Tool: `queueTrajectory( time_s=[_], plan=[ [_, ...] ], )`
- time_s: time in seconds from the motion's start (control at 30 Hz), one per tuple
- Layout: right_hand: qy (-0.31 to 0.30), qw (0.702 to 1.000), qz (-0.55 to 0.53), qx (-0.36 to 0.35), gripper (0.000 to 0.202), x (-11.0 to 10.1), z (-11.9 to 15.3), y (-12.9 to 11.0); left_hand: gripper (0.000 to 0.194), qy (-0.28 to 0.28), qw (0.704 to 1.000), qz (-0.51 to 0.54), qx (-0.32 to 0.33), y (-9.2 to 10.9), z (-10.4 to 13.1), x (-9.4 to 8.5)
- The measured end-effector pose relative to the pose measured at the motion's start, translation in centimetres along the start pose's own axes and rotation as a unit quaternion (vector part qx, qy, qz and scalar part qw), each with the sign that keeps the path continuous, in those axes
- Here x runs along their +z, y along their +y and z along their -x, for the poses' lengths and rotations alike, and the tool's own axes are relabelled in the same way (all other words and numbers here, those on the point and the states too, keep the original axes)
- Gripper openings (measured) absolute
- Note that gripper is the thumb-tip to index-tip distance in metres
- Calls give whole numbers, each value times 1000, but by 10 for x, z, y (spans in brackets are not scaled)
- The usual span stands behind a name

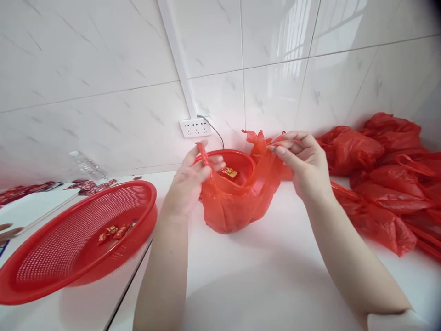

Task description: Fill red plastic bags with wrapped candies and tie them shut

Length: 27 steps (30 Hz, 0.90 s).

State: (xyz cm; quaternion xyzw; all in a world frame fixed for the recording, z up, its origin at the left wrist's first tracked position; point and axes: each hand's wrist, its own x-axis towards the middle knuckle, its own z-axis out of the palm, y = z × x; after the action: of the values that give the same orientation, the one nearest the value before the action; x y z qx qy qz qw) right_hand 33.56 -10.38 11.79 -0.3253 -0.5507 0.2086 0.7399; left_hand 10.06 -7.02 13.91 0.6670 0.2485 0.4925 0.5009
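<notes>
A red plastic bag [237,209] hangs between my two hands, low over the white table, its mouth partly spread and its bottom bulging. Its contents are hidden. One handle passes between the fingers of my left hand [193,177], which are partly curled. My right hand [303,158] pinches the other handle between thumb and forefinger. Just behind the bag stands a red basket [243,155], partly hidden by it, with a small red-and-gold packet [229,173] inside.
At the left, a large red mesh basket [149,195] holds several small red packets [115,232]. Filled red bags [392,188] are piled at the right. A clear plastic bottle or tray [88,166] lies near the wall, below a power socket [195,128]. Another person's fingers [8,232] show far left.
</notes>
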Motion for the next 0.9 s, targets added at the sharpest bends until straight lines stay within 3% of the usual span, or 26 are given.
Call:
queueTrajectory(
  time_s=[0.1,0.17,0.23,0.3,0.4,0.5,0.7,0.9],
  plan=[
    [-115,993,6,-10,14,16,16,-11,71,-111,987,-93,-70,-10,6,27],
    [-196,980,21,-23,12,24,24,-16,45,-155,975,-142,-67,-16,10,42],
    [-259,964,51,-41,14,27,26,-18,20,-162,976,-133,-57,-20,12,52],
    [-284,955,75,-36,19,25,24,-16,21,-132,985,-83,-71,-22,11,54],
    [-285,955,86,18,21,20,17,-9,25,-66,989,-22,-131,-24,6,47],
    [-291,951,78,70,17,16,12,0,33,-43,986,-19,-157,-26,2,40],
    [-244,962,44,111,14,1,0,11,34,-78,974,17,-213,-31,-4,30],
    [-119,983,124,72,20,-19,-11,14,39,-128,935,153,-295,-44,-16,19]
  ],
)
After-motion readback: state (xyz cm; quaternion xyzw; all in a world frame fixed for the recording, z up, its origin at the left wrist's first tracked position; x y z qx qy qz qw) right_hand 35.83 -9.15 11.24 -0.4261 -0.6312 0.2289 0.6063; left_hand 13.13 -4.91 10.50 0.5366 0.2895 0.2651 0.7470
